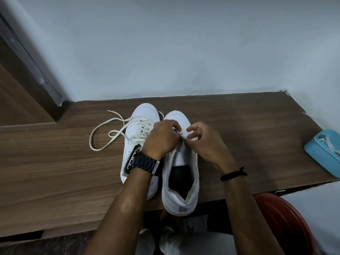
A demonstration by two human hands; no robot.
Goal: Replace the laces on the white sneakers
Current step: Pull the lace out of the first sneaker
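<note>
Loose lace [103, 131] loops on brown table [55, 162], far left of shoes. Left sneaker [137, 129] laced. Left hand [161, 138] with dark watch [142, 162] curls over right sneaker [181, 181], pinching lace end [181, 133]. Right hand [204, 142] pinches sneaker's front too. Sneaker heel hangs over near table edge. Blue box [323, 153] far right, red stool [283, 223] near right.

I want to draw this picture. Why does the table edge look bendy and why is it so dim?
Head view: the wide-angle lens bows the wooden table edges; light is dim and bluish, no glare; both hands, left hand and right hand, look slightly soft over the right sneaker.
</note>
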